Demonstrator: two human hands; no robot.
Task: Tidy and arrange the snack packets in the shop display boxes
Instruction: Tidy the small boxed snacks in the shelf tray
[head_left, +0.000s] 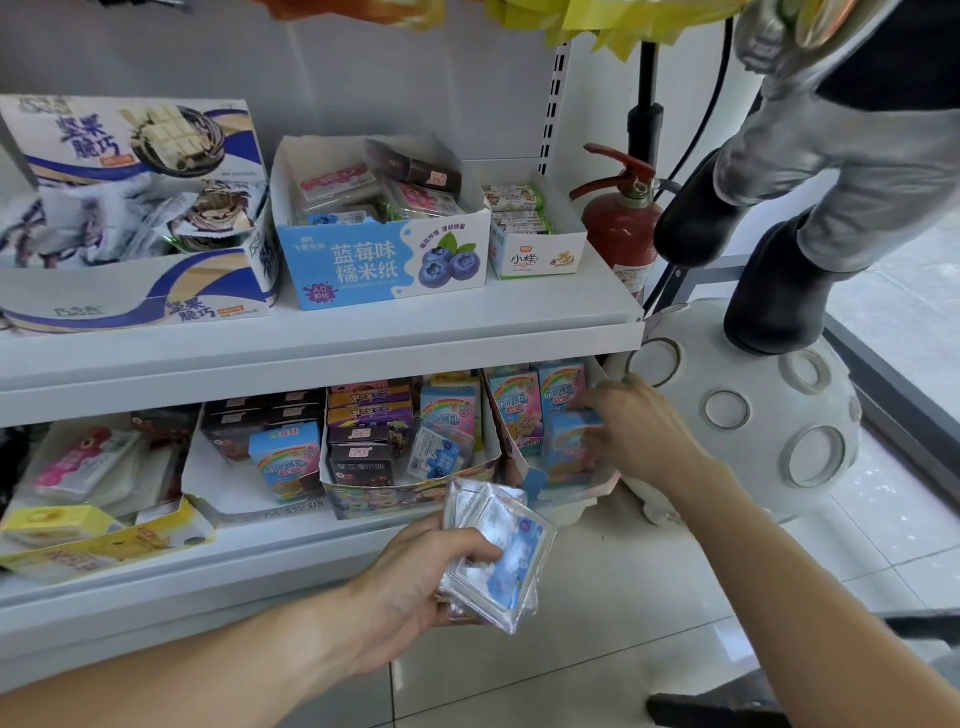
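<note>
Head view. Left hand (415, 577) gripping clear packets (498, 556), 6 o'clock, off the shelf (322, 332). Right hand (639, 431) curled round a blue packet (569, 441) in the right-end box (582, 499), 4 o'clock. Extinguisher (621, 228) at 2 o'clock; astronaut figure (810, 197) beyond. Tiled floor (675, 597).

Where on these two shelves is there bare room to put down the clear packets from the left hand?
The left hand holds the clear packets. Bare shelf board lies along the upper shelf front, before the blueberry box. The white display box has a bare floor beside one rainbow carton. Crowded: the middle box and the rightmost box, where the right hand works.
</note>
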